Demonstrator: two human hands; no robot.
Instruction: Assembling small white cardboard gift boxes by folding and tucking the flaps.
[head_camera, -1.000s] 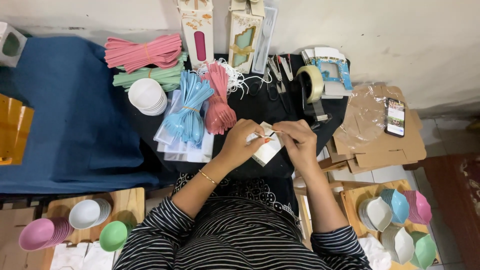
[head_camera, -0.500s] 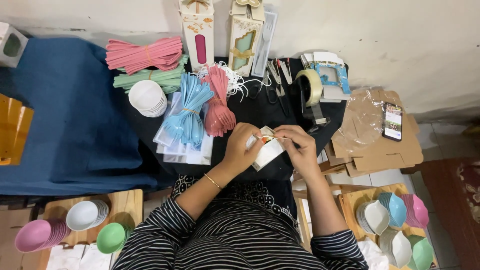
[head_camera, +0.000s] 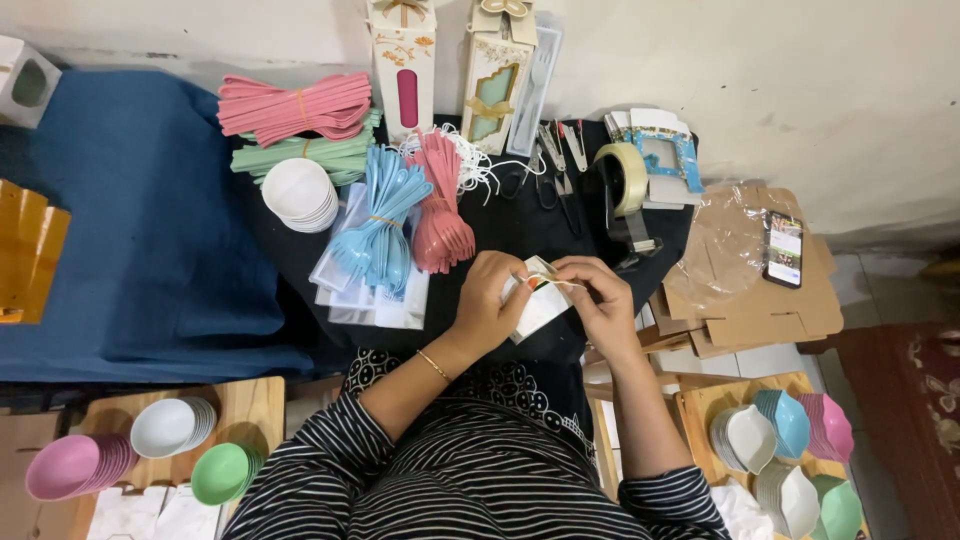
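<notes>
While both hands pinch the small white packet just below the pink forks, left hand steadies, right hand seemingly works its top edge; sealing needs fingertip care.

Both hands meet over the dark worktop: the left hand cups a small white packet while the right hand pinches its top edge. Just beyond lie bundled blue forks and pink forks, a tape dispenser to the right.
</notes>
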